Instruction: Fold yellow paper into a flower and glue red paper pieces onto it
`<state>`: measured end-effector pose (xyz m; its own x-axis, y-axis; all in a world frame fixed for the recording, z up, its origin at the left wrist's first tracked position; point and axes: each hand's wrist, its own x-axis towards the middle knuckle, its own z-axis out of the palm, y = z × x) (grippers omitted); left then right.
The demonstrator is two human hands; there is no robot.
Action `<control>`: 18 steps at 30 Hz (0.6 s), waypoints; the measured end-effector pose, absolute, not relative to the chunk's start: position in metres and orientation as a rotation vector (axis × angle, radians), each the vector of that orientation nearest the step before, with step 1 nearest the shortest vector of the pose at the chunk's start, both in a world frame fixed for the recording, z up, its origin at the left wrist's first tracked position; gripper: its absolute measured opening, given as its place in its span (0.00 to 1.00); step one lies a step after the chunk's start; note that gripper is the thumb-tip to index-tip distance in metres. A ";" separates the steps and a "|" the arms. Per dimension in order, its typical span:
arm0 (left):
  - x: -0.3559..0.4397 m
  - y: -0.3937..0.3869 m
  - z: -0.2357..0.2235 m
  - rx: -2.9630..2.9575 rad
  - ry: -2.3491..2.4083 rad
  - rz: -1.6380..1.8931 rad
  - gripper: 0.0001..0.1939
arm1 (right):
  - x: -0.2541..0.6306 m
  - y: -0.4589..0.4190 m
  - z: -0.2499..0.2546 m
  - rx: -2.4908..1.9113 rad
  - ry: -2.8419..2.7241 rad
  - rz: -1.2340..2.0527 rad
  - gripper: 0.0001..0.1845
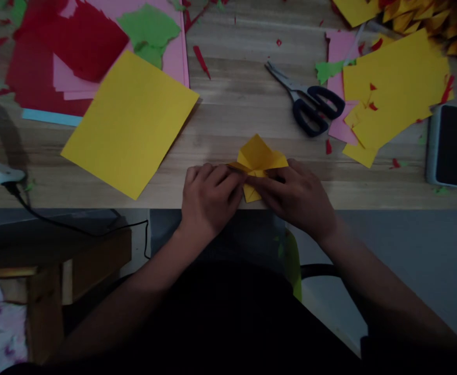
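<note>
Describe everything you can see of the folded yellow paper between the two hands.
The folded paper is plain yellow, creased, and looks thin. Its flaps spread apart: one points away from the person, others reach out to the left and right, and another part shows below the fingers, near the front edge of the wooden table. The left hand and right hand hold it from either side, their fingers hiding some of it.

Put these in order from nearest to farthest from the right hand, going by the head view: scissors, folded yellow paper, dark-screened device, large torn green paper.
From the right hand:
1. Folded yellow paper: at its fingers.
2. Scissors: just beyond the hand.
3. Dark-screened device: far right.
4. Large torn green paper: upper left.
</note>
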<state>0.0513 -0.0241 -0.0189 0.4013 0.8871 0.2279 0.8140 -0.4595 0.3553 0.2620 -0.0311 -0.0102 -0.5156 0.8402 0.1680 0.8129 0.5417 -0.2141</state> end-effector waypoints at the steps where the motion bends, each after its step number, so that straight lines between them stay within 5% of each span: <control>1: 0.048 -0.027 -0.019 2.510 1.501 0.567 0.11 | 0.262 -0.031 -0.011 -1.385 -2.527 0.154 0.18; 18: 0.042 -0.029 -0.020 2.505 1.434 0.683 0.10 | 0.260 -0.032 -0.014 -1.449 -2.388 0.289 0.15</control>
